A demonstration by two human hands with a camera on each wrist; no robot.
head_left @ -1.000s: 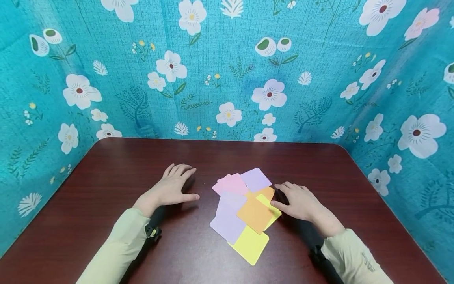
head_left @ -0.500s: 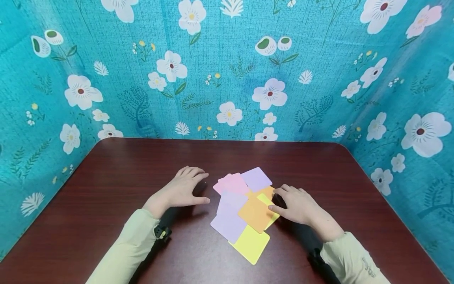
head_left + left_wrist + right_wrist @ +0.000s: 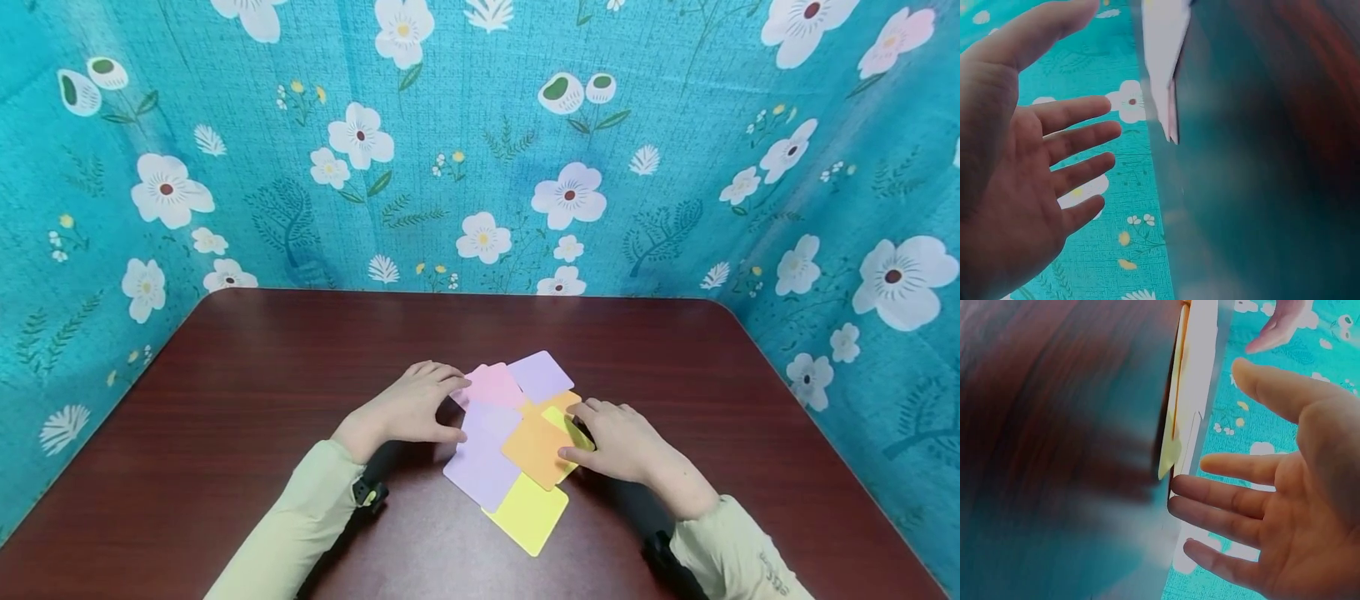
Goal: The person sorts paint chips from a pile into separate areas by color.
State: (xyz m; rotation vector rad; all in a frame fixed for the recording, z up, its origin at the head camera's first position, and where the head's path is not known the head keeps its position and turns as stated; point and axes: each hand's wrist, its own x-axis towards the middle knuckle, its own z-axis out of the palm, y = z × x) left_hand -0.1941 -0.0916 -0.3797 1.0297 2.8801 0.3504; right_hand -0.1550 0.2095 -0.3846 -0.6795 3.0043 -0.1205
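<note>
A loose, overlapping spread of square paper cards lies mid-table in the head view: pink [image 3: 495, 385], purple [image 3: 542, 377], more purple [image 3: 480, 473], orange [image 3: 538, 450] and yellow [image 3: 529, 515]. My left hand [image 3: 414, 406] is at the spread's left side, fingers extended and thumb apart, its fingertips overlapping the pink card's edge. On the other side my right hand [image 3: 626, 440] reaches in, thumb over the orange card and fingers by the yellow card's edge. Both wrist views show spread fingers with nothing held; the right fingertips [image 3: 1179, 484] come right at the cards' edge.
The dark red-brown wooden table [image 3: 300, 350] extends around the cards. Behind it and along both sides hangs a turquoise floral cloth [image 3: 465, 150]. A black strap with a small device [image 3: 369, 493] sits on the left wrist, and another dark band [image 3: 660, 548] on the right.
My left hand has moved right, from bare table to the left edge of the cards. The right hand has shifted slightly left over the orange card. The cards lie as before.
</note>
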